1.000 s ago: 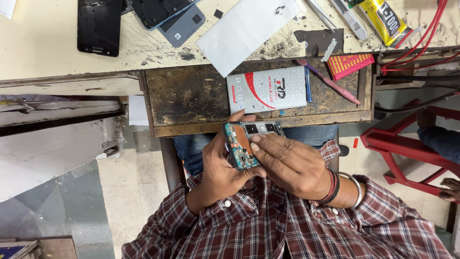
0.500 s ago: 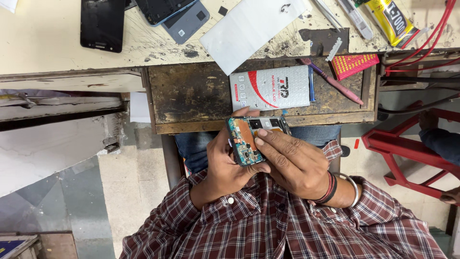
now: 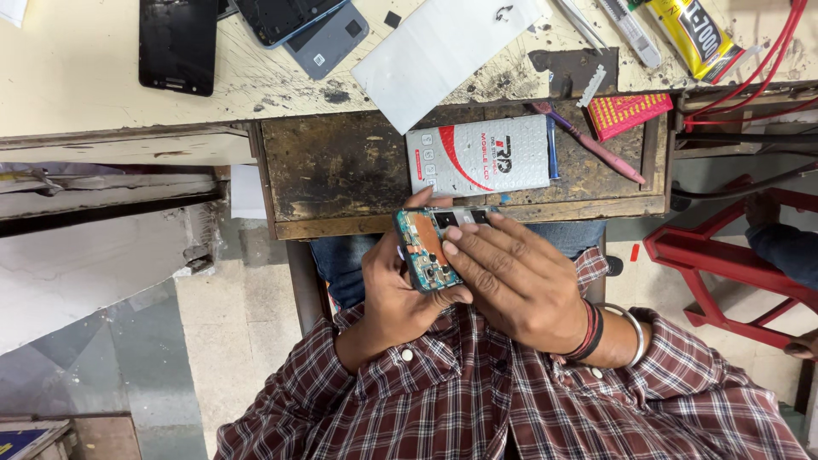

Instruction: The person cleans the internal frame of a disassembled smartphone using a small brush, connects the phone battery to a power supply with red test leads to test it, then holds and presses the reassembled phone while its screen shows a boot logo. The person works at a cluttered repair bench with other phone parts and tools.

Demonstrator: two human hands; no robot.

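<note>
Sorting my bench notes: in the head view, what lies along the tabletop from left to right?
Black phone → grey phone back → white sheet → tweezers → yellow glue tube → red cables.
</note>
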